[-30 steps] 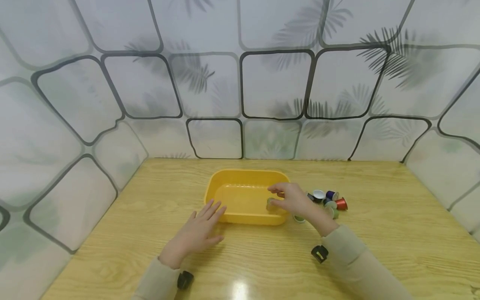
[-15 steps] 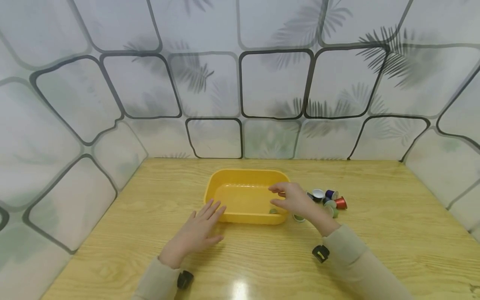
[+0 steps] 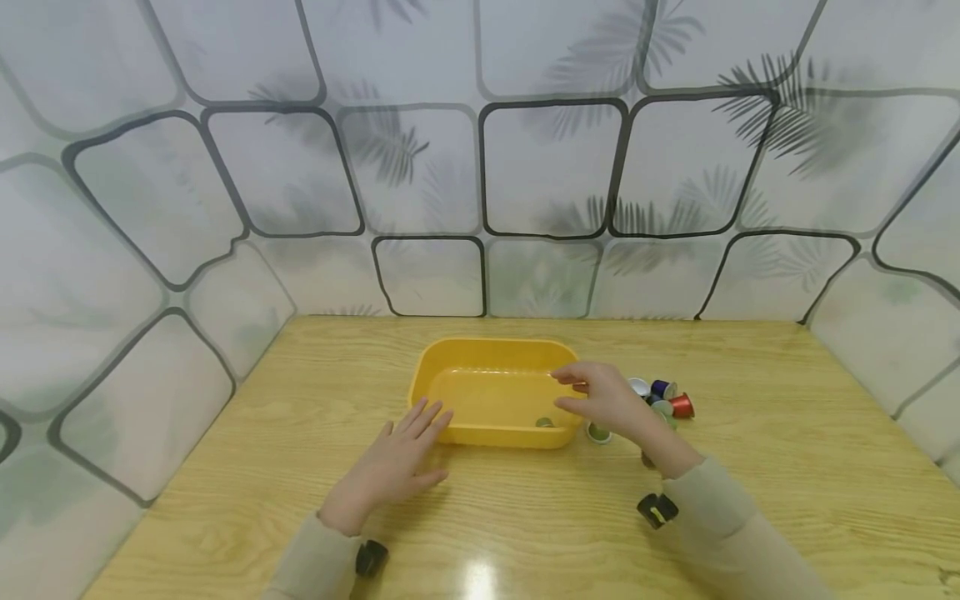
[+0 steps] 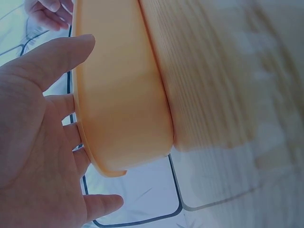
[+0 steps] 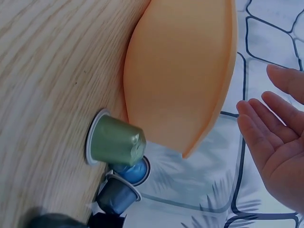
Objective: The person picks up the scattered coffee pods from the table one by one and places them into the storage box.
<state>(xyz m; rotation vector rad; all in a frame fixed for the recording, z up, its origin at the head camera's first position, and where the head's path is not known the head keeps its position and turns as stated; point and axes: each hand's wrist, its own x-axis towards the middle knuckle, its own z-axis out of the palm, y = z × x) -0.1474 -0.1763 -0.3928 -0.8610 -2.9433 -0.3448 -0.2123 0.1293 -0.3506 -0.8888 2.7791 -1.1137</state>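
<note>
A yellow plastic basin [image 3: 480,437] stands on the wooden table, with one small green coffee capsule [image 3: 544,422] inside at its near right corner. My left hand [image 3: 392,467] rests with spread fingers at the basin's near left rim; in the left wrist view its fingertips reach over that rim. Above the basin's right end hovers my right hand [image 3: 606,403], fingers loosely bent and nothing between them. Just outside the basin, a green coffee capsule [image 5: 116,140] stands upside down on its rim. The right hand and forearm partly cover the other capsules.
Right of the basin lies a loose cluster of coffee capsules, among them a red capsule [image 3: 682,406], a purple capsule [image 3: 663,389] and a dark blue capsule [image 5: 117,194]. A patterned wall [image 3: 540,275] borders the table at the back and sides.
My right hand has let go of the green capsule, which dropped into the basin, and has then moved right toward the other capsules. The left hand has kept its place.
</note>
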